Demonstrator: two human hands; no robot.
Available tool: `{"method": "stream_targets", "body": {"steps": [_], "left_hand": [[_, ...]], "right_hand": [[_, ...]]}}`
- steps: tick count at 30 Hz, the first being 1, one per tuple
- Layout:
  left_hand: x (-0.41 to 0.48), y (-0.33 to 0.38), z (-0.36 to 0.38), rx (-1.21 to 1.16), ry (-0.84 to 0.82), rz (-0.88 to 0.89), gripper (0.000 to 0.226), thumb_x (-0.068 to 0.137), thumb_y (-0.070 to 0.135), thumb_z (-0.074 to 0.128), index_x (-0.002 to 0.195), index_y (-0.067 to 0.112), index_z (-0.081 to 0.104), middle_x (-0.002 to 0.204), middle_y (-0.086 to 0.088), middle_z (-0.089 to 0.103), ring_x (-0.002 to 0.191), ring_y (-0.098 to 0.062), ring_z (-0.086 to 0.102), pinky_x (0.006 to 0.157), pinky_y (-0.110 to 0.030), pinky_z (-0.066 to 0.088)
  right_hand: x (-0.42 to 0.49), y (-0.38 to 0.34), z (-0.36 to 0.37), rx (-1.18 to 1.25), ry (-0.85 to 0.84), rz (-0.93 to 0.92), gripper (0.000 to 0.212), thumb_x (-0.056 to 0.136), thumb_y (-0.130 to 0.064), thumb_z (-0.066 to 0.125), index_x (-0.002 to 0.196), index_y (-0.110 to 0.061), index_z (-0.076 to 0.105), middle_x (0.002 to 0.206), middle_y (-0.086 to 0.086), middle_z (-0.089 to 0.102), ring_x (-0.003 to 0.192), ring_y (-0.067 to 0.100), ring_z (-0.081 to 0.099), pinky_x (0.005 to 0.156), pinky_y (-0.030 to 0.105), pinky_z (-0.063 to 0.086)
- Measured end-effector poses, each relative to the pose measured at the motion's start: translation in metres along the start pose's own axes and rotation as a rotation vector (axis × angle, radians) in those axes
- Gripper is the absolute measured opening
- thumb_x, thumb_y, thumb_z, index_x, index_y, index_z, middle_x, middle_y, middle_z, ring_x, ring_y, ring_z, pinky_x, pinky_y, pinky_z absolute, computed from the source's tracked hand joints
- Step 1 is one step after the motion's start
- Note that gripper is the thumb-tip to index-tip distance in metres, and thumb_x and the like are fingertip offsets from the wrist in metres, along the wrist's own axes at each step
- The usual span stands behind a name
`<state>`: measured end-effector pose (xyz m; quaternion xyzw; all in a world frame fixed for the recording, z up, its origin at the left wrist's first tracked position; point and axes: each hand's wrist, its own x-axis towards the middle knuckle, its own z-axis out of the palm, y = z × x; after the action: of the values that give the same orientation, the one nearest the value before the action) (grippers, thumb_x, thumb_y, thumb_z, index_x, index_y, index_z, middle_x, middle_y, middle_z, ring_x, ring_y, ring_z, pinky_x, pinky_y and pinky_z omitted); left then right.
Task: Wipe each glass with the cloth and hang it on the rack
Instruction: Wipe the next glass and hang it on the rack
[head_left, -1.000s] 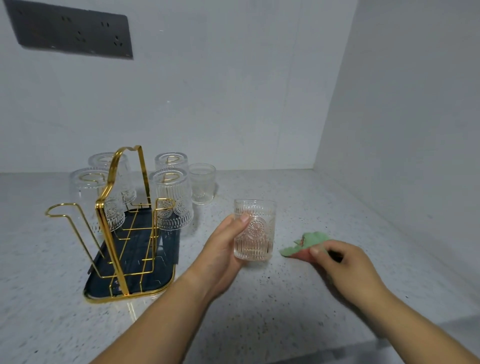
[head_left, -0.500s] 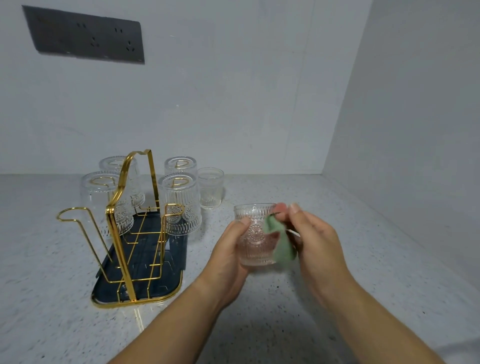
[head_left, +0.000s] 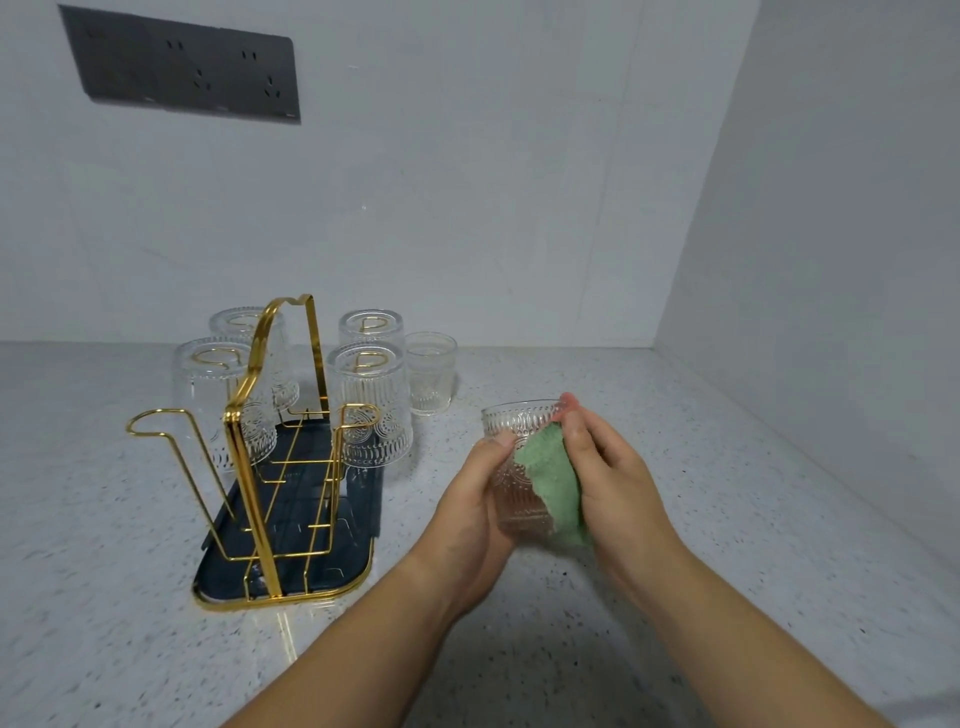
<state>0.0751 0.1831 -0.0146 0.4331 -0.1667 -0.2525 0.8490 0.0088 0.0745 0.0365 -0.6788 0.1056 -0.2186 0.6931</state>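
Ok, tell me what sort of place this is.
Probably a home kitchen corner: a speckled stone countertop, a gold wire drying rack holding upturned glasses, and a dark socket panel on the wall.

Cloth (head_left: 551, 480) – green. Glass (head_left: 519, 467) – clear, ribbed, medallion motif. Rack (head_left: 244, 447) gold wire; tray (head_left: 291, 525) dark blue. Counter (head_left: 727, 519) white-speckled.

This looks like a corner of a home kitchen. A pale speckled stone bench (head_left: 675, 467) runs into a plain white back wall (head_left: 467, 208) and side wall (head_left: 831, 260), and a dark multi-socket plate (head_left: 182, 67) is set above it. A gold wire rack (head_left: 236, 452) stands on a dark drip tray (head_left: 358, 493), with patterned drinking glasses (head_left: 371, 410) hung upside down on its prongs.
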Motion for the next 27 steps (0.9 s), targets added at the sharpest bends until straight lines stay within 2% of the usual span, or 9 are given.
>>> {"method": "stream_targets", "body": {"steps": [3, 6, 8, 11, 16, 18, 20, 24, 27], "left_hand": [[-0.004, 0.002, 0.004, -0.040, -0.024, -0.003, 0.049, 0.099, 0.041, 0.047, 0.127, 0.013, 0.076, 0.133, -0.017, 0.072, 0.125, -0.031, 0.068, 0.106, -0.048, 0.049], [-0.002, 0.003, 0.001, -0.002, 0.043, 0.029, 0.063, 0.101, 0.053, 0.052, 0.145, 0.009, 0.060, 0.142, -0.014, 0.067, 0.134, -0.028, 0.063, 0.113, -0.046, 0.044], [-0.002, 0.003, -0.002, -0.028, 0.051, 0.007, 0.092, 0.088, 0.068, 0.068, 0.153, 0.006, 0.046, 0.146, -0.017, 0.063, 0.136, -0.031, 0.061, 0.115, -0.049, 0.044], [-0.002, 0.003, -0.006, -0.077, 0.022, -0.018, 0.101, 0.079, 0.070, 0.077, 0.152, 0.008, 0.048, 0.147, -0.021, 0.061, 0.137, -0.036, 0.059, 0.120, -0.053, 0.041], [-0.002, -0.001, 0.001, 0.053, 0.006, -0.029, 0.077, 0.092, 0.063, 0.063, 0.148, 0.012, 0.055, 0.143, -0.017, 0.065, 0.134, -0.035, 0.062, 0.118, -0.061, 0.040], [-0.003, -0.002, 0.008, 0.000, 0.001, -0.052, 0.066, 0.095, 0.059, 0.056, 0.145, 0.015, 0.061, 0.143, -0.015, 0.066, 0.135, -0.033, 0.061, 0.119, -0.060, 0.039], [-0.005, 0.000, 0.009, -0.061, 0.024, -0.058, 0.059, 0.101, 0.054, 0.046, 0.139, 0.015, 0.067, 0.142, -0.014, 0.067, 0.135, -0.031, 0.062, 0.122, -0.055, 0.037], [-0.007, 0.010, 0.002, -0.144, 0.008, -0.063, 0.069, 0.105, 0.058, 0.034, 0.139, 0.008, 0.067, 0.143, -0.017, 0.065, 0.136, -0.029, 0.061, 0.124, -0.046, 0.034], [-0.008, 0.011, -0.003, -0.184, -0.057, -0.060, 0.078, 0.095, 0.061, 0.058, 0.144, 0.001, 0.060, 0.141, -0.021, 0.066, 0.132, -0.032, 0.064, 0.118, -0.047, 0.043]], "right_hand": [[0.003, 0.002, 0.008, -0.208, -0.057, -0.056, 0.043, 0.106, -0.047, 0.037, 0.147, -0.039, 0.049, 0.142, -0.019, 0.057, 0.124, -0.008, 0.056, 0.094, 0.006, 0.044], [-0.001, 0.011, 0.014, -0.307, -0.121, -0.089, 0.067, 0.096, -0.068, 0.025, 0.158, -0.043, 0.023, 0.161, -0.012, 0.039, 0.145, 0.006, 0.041, 0.122, 0.032, 0.033], [-0.010, 0.024, 0.016, -0.344, -0.188, -0.122, 0.079, 0.087, -0.085, 0.022, 0.157, -0.052, 0.004, 0.167, -0.015, 0.025, 0.151, 0.006, 0.032, 0.126, 0.039, 0.027], [-0.024, 0.041, 0.016, -0.371, -0.227, -0.193, 0.081, 0.087, -0.085, 0.024, 0.155, -0.054, -0.006, 0.169, -0.019, 0.016, 0.153, 0.001, 0.022, 0.127, 0.040, 0.025], [-0.004, 0.004, 0.010, -0.306, -0.088, -0.052, 0.071, 0.091, -0.076, 0.018, 0.154, -0.045, 0.025, 0.141, -0.005, 0.060, 0.127, 0.014, 0.060, 0.114, 0.045, 0.044], [0.012, -0.010, 0.008, -0.262, -0.007, -0.112, 0.056, 0.100, -0.061, 0.020, 0.144, -0.036, 0.046, 0.118, -0.013, 0.070, 0.111, 0.004, 0.067, 0.111, 0.040, 0.047], [0.013, -0.009, 0.015, -0.266, -0.008, -0.149, 0.052, 0.103, -0.057, 0.022, 0.146, -0.036, 0.043, 0.122, -0.017, 0.066, 0.104, -0.010, 0.064, 0.107, 0.025, 0.049], [-0.012, 0.028, 0.022, -0.351, -0.148, -0.181, 0.066, 0.097, -0.067, 0.022, 0.157, -0.051, -0.001, 0.165, -0.021, 0.021, 0.140, -0.014, 0.035, 0.117, 0.018, 0.034], [-0.029, 0.040, 0.017, -0.476, -0.217, -0.196, 0.071, 0.094, -0.059, 0.022, 0.150, -0.048, -0.021, 0.152, -0.042, -0.002, 0.135, -0.033, 0.004, 0.109, -0.004, 0.011]]}}
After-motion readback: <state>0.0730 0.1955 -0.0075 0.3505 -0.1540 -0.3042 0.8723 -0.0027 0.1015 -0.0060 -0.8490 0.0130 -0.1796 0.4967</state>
